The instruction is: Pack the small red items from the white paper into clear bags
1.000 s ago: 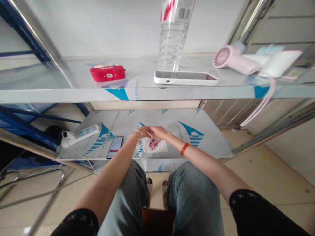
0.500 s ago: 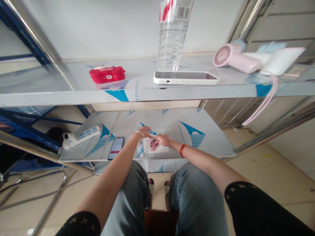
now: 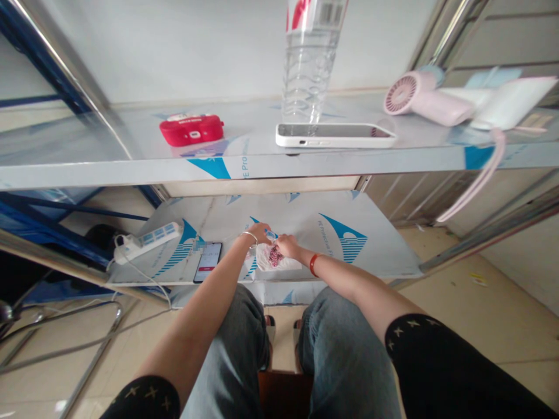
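On the lower shelf (image 3: 305, 215) lies a white bag or cloth (image 3: 286, 263) with small dark red and pink beads (image 3: 275, 256) on it. My left hand (image 3: 262, 231), a bangle at its wrist, is just behind and left of the beads, fingers closed round something small that I cannot make out. My right hand (image 3: 287, 245), with a red band at the wrist, is closed at the beads' right edge, close to the left fingertips. What its fingers pinch is too small to tell. A phone (image 3: 208, 262) with a lit screen lies to the left.
A power strip (image 3: 148, 241) with a cable sits at the lower shelf's left. The upper shelf (image 3: 144, 166) crosses in front, carrying a red case (image 3: 192, 130), a bottle (image 3: 309, 70), a white-cased phone (image 3: 334, 136) and a pink fan (image 3: 430, 102) whose strap hangs down.
My right hand has shifted slightly, its fingers more bunched and nearer my left fingertips. My left hand is almost where it was. The whole view has moved a little.
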Demonstrator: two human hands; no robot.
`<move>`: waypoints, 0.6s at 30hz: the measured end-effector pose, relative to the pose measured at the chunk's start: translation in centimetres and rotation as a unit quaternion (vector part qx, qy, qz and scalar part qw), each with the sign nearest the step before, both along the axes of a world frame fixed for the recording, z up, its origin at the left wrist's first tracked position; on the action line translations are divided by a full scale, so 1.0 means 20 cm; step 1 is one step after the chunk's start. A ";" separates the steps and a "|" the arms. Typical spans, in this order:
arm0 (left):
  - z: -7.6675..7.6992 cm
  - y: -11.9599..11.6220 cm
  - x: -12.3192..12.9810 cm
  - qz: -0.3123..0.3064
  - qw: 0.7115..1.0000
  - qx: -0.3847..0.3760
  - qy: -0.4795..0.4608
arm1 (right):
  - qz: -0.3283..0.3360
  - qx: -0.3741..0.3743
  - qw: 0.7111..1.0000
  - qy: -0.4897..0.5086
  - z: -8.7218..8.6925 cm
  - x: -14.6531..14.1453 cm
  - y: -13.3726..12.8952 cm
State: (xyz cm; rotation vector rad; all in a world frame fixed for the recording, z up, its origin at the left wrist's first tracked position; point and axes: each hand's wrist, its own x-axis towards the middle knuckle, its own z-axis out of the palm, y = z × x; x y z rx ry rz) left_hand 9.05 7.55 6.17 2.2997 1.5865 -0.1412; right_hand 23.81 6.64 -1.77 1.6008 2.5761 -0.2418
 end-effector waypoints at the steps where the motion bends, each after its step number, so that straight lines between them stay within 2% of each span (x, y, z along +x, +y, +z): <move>1: 0.00 0.00 0.00 -0.002 1.000 -0.001 0.001 | -0.005 -0.001 1.000 0.001 0.00 -0.01 0.00; 13: -0.01 0.01 -0.02 -0.002 1.000 -0.005 -0.014 | -0.045 0.020 0.998 0.025 -0.03 -0.01 0.03; 18: -0.01 0.00 -0.02 0.007 1.000 -0.003 -0.023 | -0.099 0.009 0.992 0.078 0.04 0.00 0.07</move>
